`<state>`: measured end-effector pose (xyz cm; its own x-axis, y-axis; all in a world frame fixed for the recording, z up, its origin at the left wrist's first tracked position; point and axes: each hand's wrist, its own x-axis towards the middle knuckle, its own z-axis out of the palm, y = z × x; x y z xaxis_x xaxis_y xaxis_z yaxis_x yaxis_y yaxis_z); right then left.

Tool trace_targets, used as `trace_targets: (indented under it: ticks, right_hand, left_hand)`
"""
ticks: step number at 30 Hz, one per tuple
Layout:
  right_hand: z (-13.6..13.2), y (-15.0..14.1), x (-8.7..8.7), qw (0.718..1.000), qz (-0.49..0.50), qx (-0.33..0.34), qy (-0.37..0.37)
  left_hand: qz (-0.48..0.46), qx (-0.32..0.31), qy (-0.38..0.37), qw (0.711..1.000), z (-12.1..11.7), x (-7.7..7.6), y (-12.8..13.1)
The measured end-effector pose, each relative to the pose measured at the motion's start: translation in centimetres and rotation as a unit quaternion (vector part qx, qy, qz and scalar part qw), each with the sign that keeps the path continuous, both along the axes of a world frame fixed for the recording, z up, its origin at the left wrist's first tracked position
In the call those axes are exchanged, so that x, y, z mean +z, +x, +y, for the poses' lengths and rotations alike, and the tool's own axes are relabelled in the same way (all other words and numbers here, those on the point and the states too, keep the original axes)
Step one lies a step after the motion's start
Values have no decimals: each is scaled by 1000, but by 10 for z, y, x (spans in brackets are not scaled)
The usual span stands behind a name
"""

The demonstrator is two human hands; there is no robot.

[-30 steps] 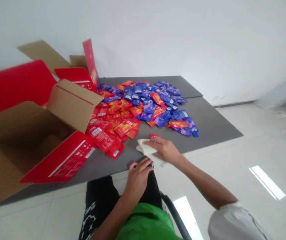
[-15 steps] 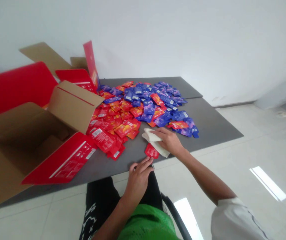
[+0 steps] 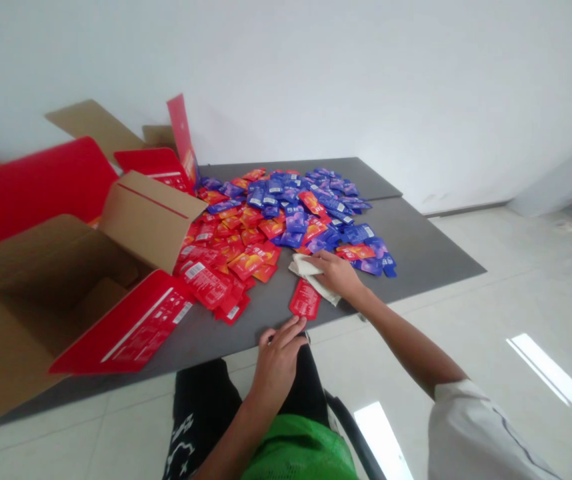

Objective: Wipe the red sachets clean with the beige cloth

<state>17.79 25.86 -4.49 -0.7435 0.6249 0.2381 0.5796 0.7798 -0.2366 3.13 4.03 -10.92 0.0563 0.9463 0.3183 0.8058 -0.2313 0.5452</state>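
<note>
Currently my right hand (image 3: 333, 277) grasping white cloth (image 3: 306, 269) on gray table (image 3: 416, 250); my left hand (image 3: 279, 357) released, open, red sachet (image 3: 305, 299) at its 1 o'clock.

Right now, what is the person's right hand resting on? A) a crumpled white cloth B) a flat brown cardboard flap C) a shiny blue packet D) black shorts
A: the right hand lies on the crumpled white cloth at the edge of the packet pile.
</note>
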Motion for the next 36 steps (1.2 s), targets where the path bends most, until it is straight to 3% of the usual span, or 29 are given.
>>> trace_targets:
  ticks: [5,7,9,14,17,21,25,27,36]
  right_hand:
    - [-60,2,-10,993,46,100,-45]
    - [-69,1,-16,990,45,117,-67]
    - [-59,1,-20,993,41,87,-73]
    - [-2,0,-11,999,-6,5,-31]
    - [5,1,0,1000,-14,-11,-6]
    - [-37,2,1,998,49,42,-19]
    - [-73,-1,-11,989,31,113,-87]
    - [-68,-2,-15,992,18,88,-91]
    - [8,-3,-8,999,-30,-17,-12]
  left_hand:
    - [-12,6,2,1000,-1,0,0]
    - [-15,7,1,1000,-1,1,0]
    - [-13,5,-2,1000,-1,2,0]
    - [-6,1,-6,1000,0,3,1]
    - [-6,2,-3,1000,0,3,1]
    - [-6,4,-5,1000,-1,3,1]
    - [-10,9,-6,1000,-1,3,0]
    - [-9,5,-2,1000,-1,3,-1]
    - [-2,9,-9,1000,1,2,2]
